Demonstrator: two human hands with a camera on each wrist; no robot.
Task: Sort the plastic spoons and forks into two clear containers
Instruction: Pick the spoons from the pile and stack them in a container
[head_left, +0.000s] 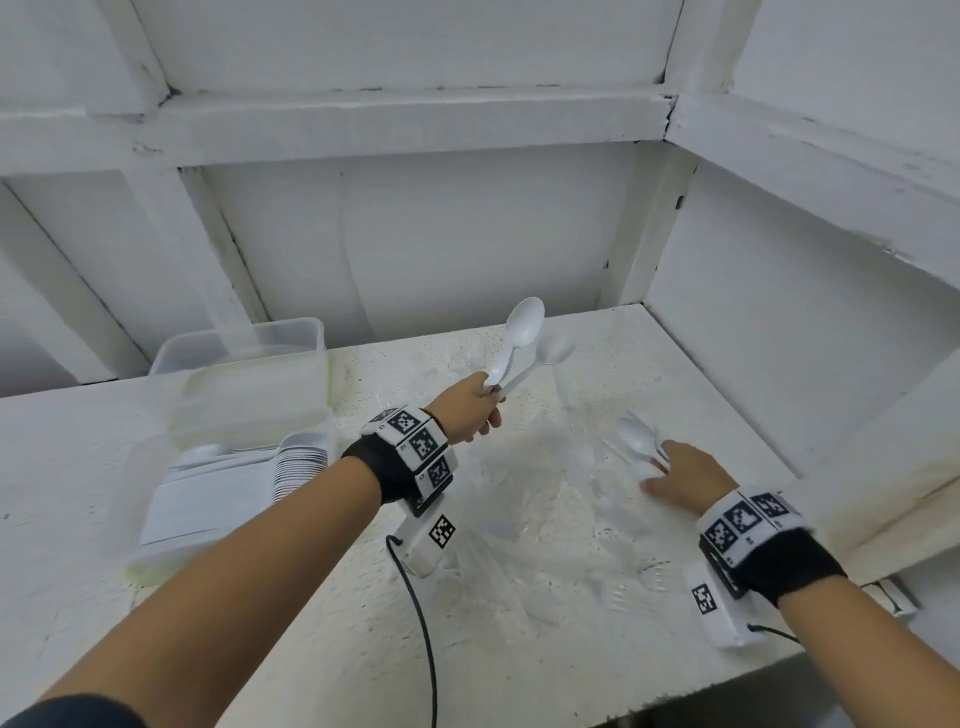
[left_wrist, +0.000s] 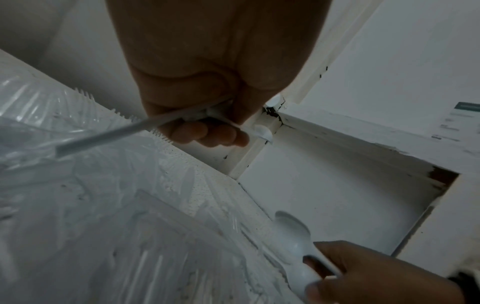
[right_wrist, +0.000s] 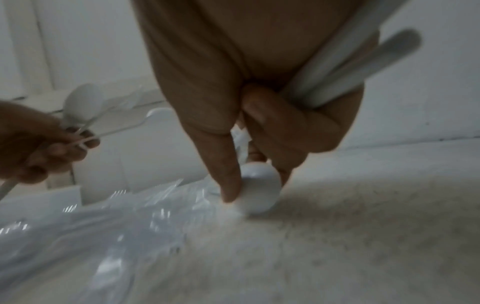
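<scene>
My left hand is raised above the table and grips two white plastic spoons by their handles, bowls pointing up and away. In the left wrist view the fingers are curled round those handles. My right hand is low on the table at the right. It holds white spoon handles in the palm, while its index finger touches a spoon bowl lying on the surface. A heap of clear plastic forks lies between the hands.
Two clear containers stand at the left: a far one and a near one holding stacked white cutlery and a paper sheet. White walls close the table at the back and right. A black cable hangs from the left wrist.
</scene>
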